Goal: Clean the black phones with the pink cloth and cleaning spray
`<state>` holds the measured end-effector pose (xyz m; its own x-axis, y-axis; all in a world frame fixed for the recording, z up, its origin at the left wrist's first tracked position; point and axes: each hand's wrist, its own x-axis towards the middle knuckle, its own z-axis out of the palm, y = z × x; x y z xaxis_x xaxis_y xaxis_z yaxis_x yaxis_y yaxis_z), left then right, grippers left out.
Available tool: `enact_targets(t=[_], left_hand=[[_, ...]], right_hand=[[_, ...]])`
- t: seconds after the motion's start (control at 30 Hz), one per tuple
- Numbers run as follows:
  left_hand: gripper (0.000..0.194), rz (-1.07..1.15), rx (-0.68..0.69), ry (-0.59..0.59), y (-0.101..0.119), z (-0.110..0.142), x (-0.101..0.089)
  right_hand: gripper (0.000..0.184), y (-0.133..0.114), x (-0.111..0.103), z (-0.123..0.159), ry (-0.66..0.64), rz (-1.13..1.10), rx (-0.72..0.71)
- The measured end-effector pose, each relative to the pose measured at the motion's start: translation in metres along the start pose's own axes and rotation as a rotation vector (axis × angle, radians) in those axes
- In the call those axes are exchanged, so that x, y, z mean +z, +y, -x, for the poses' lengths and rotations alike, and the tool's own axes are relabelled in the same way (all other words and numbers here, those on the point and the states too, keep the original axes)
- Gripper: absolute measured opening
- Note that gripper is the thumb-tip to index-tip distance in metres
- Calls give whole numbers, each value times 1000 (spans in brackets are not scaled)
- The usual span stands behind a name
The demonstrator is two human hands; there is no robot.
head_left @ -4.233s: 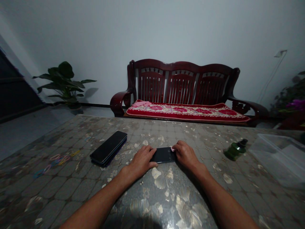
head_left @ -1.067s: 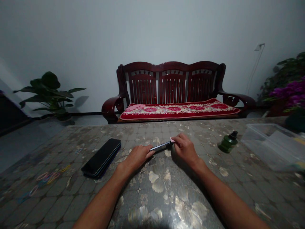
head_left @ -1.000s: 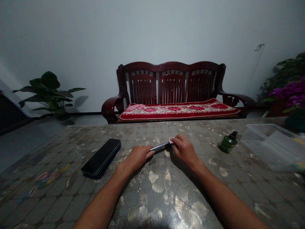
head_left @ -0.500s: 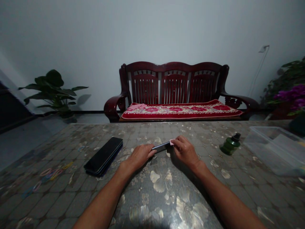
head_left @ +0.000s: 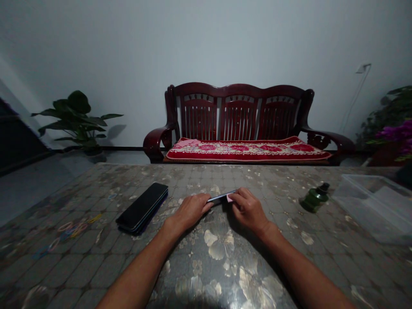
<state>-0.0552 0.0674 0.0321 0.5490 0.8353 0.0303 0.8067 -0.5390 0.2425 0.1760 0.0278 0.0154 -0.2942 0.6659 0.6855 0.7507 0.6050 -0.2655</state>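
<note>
Above the table's middle, a slim dark smartphone (head_left: 219,198) is held tilted and shows mostly its edge. My left hand (head_left: 192,207) is closed around its left end, thumb on the near side. At the other end, my right hand (head_left: 249,209) pinches a small pink cloth (head_left: 229,197) against the phone's near side. Fingers hide most of the cloth and that end of the phone. A stack of dark phones (head_left: 144,207) lies to the left of my left hand, apart from it.
A green spray bottle (head_left: 313,199) and a clear plastic box (head_left: 370,214) stand on the right of the patterned table (head_left: 199,283). Several coloured loops (head_left: 75,228) lie at left. Behind the table is a wooden bench (head_left: 240,111) with a red floral cover.
My right hand has shifted the pink cloth from the phone's right end onto its near side, slightly lower. My left hand keeps its hold. The whole view has shifted slightly.
</note>
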Motion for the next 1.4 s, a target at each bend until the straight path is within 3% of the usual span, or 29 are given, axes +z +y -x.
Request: enact_targets(t=[0.5, 0.97, 1.27, 1.4], left_hand=[[25, -4, -15, 15, 4, 1, 0], [29, 1, 11, 13, 3, 2, -1], [29, -4, -8, -5, 18, 5, -5], [27, 24, -16, 64, 14, 3, 2]], right_hand=[[24, -6, 0, 0, -36, 74, 11], [22, -8, -2, -3, 83, -1, -18], [24, -24, 11, -1, -47, 40, -143], [23, -21, 11, 1, -65, 21, -128]])
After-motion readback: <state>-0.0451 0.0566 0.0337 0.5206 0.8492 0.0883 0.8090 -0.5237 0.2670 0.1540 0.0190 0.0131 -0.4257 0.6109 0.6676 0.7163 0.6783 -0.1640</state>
